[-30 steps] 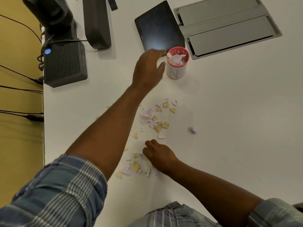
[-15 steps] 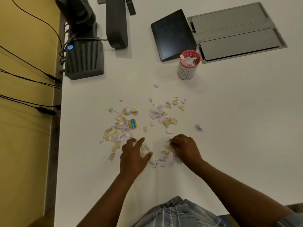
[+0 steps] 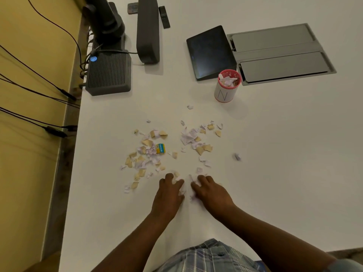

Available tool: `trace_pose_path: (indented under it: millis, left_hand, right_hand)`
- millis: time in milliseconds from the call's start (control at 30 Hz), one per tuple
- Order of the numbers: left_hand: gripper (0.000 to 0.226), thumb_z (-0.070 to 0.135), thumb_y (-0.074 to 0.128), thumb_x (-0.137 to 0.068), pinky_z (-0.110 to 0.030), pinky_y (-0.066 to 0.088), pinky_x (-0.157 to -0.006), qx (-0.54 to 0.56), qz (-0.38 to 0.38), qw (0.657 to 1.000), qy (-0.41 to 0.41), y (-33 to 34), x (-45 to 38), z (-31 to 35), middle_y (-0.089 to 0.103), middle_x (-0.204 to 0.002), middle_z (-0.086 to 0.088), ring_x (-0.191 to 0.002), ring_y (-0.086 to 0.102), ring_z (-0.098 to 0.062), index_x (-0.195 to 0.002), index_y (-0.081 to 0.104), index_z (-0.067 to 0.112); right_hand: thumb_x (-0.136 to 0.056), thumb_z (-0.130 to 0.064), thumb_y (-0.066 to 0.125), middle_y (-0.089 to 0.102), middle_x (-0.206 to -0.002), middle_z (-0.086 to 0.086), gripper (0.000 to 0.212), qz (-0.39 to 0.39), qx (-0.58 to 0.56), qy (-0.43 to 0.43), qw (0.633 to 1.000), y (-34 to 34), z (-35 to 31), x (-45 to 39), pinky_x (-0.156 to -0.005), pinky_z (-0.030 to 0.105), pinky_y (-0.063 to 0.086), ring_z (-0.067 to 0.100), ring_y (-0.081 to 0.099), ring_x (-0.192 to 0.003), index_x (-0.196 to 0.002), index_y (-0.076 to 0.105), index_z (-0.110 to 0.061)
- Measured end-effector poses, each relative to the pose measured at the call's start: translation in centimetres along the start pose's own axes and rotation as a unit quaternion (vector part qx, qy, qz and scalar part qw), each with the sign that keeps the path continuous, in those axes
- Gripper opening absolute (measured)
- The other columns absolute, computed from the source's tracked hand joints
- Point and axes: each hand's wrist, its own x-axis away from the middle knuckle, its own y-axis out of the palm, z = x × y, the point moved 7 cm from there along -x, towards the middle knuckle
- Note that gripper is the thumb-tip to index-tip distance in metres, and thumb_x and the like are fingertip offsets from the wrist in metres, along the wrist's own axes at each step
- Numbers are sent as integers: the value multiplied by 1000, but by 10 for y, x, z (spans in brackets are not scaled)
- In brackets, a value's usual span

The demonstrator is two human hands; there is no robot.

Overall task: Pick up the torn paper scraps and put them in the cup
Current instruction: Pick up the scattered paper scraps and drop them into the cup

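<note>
Torn white and tan paper scraps lie on the white table in two loose patches, a left patch (image 3: 145,154) and a right patch (image 3: 196,138). A white cup with a pink rim (image 3: 225,89) stands farther back, holding several scraps. My left hand (image 3: 169,195) and my right hand (image 3: 212,193) rest side by side on the table near its front. Their fingers press together around a small heap of white scraps (image 3: 186,185). One crumpled scrap (image 3: 237,157) sits alone at the right.
A small yellow and blue box (image 3: 161,148) lies among the left scraps. Behind the cup are a dark tablet (image 3: 210,52) and a grey recessed cable panel (image 3: 280,54). A black ribbed box (image 3: 109,72) and a monitor stand (image 3: 147,30) occupy the back left. The table's left edge (image 3: 74,154) is close.
My left hand came back from the cup to the near scraps. Both hands have closed in toward each other, pushing scraps into a heap between them.
</note>
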Motion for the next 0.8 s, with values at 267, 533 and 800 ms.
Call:
trace_pose_path:
  millis: [267, 533, 800]
  left_hand:
    - [22, 15, 58, -90, -21, 48, -79, 57, 41, 995, 65, -6, 1, 9, 57, -112, -2, -98, 59, -17, -112, 62, 15]
    - [25, 7, 59, -88, -27, 40, -100, 56, 59, 993, 85, -18, -24, 17, 56, -131, -16, -118, 55, -29, -111, 68, 6]
    - [18, 8, 66, -83, -15, 43, -84, 155, 123, 979, 47, -53, -56, 16, 68, -109, -9, -95, 64, -19, -99, 72, 3]
  right_hand:
    - [-95, -14, 44, 56, -110, 6, 25, 26, -32, -21, 999, -9, 9, 0, -74, 36, 49, 25, 52, -101, -116, 58, -15]
    - [-86, -16, 65, 74, -86, 2, 12, 120, -278, 149, 941, -59, 70, -15, -62, 15, 40, 11, 64, -70, -90, 76, -13]
    - [-80, -30, 75, 70, -67, -13, 6, 179, -388, 218, 877, -143, 132, -37, -49, 1, 40, -9, 59, -53, -85, 76, -26]
